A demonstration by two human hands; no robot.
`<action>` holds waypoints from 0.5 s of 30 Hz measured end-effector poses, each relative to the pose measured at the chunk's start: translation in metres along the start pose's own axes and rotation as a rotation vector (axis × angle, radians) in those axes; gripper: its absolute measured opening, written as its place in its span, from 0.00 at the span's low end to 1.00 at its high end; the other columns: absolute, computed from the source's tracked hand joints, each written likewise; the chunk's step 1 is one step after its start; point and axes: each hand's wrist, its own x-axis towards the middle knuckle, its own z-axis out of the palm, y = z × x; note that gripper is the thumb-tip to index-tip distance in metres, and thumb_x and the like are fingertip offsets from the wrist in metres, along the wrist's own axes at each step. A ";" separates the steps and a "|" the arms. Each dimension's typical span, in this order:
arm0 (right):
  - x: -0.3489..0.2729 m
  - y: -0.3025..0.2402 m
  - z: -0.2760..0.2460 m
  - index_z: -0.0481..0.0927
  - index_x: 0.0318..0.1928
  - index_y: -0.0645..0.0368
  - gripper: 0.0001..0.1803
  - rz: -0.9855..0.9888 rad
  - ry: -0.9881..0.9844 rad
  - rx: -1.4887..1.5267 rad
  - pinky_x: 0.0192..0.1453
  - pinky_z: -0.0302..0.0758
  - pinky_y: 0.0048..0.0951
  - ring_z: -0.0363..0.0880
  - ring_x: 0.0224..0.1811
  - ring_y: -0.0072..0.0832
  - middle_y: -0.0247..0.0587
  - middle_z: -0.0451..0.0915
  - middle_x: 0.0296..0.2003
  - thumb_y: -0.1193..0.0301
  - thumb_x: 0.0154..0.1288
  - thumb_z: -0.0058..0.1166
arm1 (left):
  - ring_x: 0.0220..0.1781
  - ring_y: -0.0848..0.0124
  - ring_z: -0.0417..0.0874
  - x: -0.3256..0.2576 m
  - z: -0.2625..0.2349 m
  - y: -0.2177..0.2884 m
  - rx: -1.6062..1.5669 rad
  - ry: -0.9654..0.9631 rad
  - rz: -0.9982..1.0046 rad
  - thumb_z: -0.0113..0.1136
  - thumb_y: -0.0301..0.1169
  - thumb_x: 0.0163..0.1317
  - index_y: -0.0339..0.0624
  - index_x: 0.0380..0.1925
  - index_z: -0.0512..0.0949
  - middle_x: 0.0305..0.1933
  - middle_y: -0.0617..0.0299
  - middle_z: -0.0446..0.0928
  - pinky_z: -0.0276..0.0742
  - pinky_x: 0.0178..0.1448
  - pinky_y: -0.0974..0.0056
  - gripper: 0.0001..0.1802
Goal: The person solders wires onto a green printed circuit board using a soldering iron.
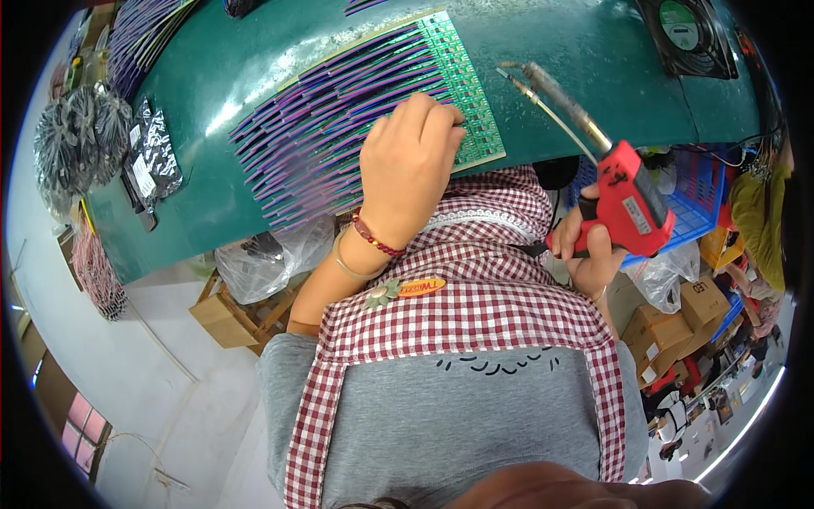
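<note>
On the green table top lies a long green circuit board panel [476, 119], with many thin bundles of purple, blue and dark wires [297, 153] fanned out to its left. My left hand [409, 140] rests over these wires at the board's left edge. Its fingers are curled and closed; whatever is between the fingertips is hidden beneath the hand. Off the table's front edge, my right hand [587, 246] is wrapped round the handle of a red soldering gun [626, 199]. The gun's metal tip and thin feed tube point up and left, apart from the board.
A black fan [685, 36] stands at the far right. More wire bundles [144, 42] lie at the far left, near dark plastic bags [80, 140] and a black packet [154, 157]. Below the table's right end are a blue basket [699, 191] and cardboard boxes [666, 335].
</note>
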 end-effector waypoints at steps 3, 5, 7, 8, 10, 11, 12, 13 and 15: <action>0.011 -0.006 0.008 0.63 0.58 0.70 0.23 -0.043 0.013 0.046 0.24 0.71 0.28 0.69 0.17 0.22 0.41 0.71 0.21 0.70 0.69 0.50 | 0.35 0.67 0.76 0.004 -0.002 0.003 0.139 0.011 0.055 0.68 0.27 0.50 0.47 0.27 0.77 0.32 0.67 0.74 0.64 0.41 0.60 0.08; 0.015 -0.006 0.013 0.63 0.59 0.69 0.23 -0.070 0.021 0.076 0.27 0.74 0.29 0.70 0.20 0.23 0.43 0.73 0.25 0.73 0.68 0.49 | 0.38 0.68 0.75 0.006 -0.002 0.003 0.206 0.034 0.076 0.68 0.28 0.49 0.48 0.27 0.77 0.32 0.68 0.74 0.61 0.43 0.60 0.08; 0.019 -0.008 0.019 0.62 0.59 0.67 0.22 -0.092 0.016 0.059 0.29 0.74 0.28 0.71 0.21 0.22 0.43 0.73 0.27 0.73 0.68 0.50 | 0.39 0.67 0.74 0.006 0.000 0.002 0.091 0.016 0.012 0.67 0.27 0.47 0.48 0.27 0.76 0.32 0.68 0.74 0.59 0.45 0.59 0.09; 0.021 -0.008 0.022 0.62 0.60 0.66 0.22 -0.113 0.013 0.040 0.31 0.74 0.28 0.71 0.23 0.22 0.43 0.74 0.30 0.73 0.68 0.50 | 0.39 0.67 0.74 0.006 0.001 0.002 0.094 0.015 0.015 0.67 0.27 0.47 0.48 0.27 0.76 0.32 0.68 0.74 0.59 0.45 0.59 0.09; 0.028 -0.004 0.031 0.62 0.60 0.66 0.22 -0.119 0.023 0.013 0.34 0.76 0.29 0.72 0.25 0.23 0.44 0.75 0.32 0.76 0.68 0.49 | 0.38 0.67 0.73 0.004 0.005 0.000 0.035 0.010 -0.040 0.66 0.26 0.48 0.48 0.26 0.75 0.32 0.68 0.73 0.59 0.46 0.59 0.08; 0.032 -0.002 0.034 0.61 0.61 0.66 0.23 -0.122 0.032 -0.018 0.37 0.77 0.30 0.73 0.28 0.23 0.45 0.75 0.34 0.78 0.67 0.48 | 0.38 0.67 0.73 0.004 0.006 -0.001 0.035 0.007 -0.036 0.66 0.26 0.48 0.48 0.26 0.75 0.32 0.68 0.73 0.59 0.46 0.59 0.08; 0.035 0.001 0.035 0.62 0.61 0.67 0.23 -0.078 0.013 0.017 0.42 0.79 0.32 0.78 0.35 0.27 0.50 0.77 0.39 0.82 0.66 0.47 | 0.38 0.67 0.73 0.004 0.007 -0.001 0.025 0.014 -0.034 0.65 0.26 0.48 0.47 0.26 0.74 0.31 0.68 0.73 0.58 0.46 0.59 0.08; 0.039 0.002 0.040 0.62 0.61 0.67 0.23 -0.079 0.019 0.021 0.42 0.79 0.32 0.78 0.35 0.27 0.50 0.77 0.39 0.82 0.66 0.47 | 0.37 0.68 0.73 0.004 0.008 -0.001 0.014 0.018 -0.030 0.64 0.26 0.49 0.47 0.26 0.74 0.31 0.68 0.72 0.58 0.46 0.59 0.07; 0.047 0.003 0.054 0.62 0.62 0.69 0.25 -0.044 0.028 0.014 0.47 0.82 0.33 0.82 0.43 0.33 0.51 0.78 0.45 0.83 0.65 0.50 | 0.37 0.68 0.73 0.003 0.008 -0.002 -0.018 0.005 -0.029 0.63 0.26 0.50 0.47 0.26 0.74 0.31 0.68 0.73 0.58 0.46 0.60 0.07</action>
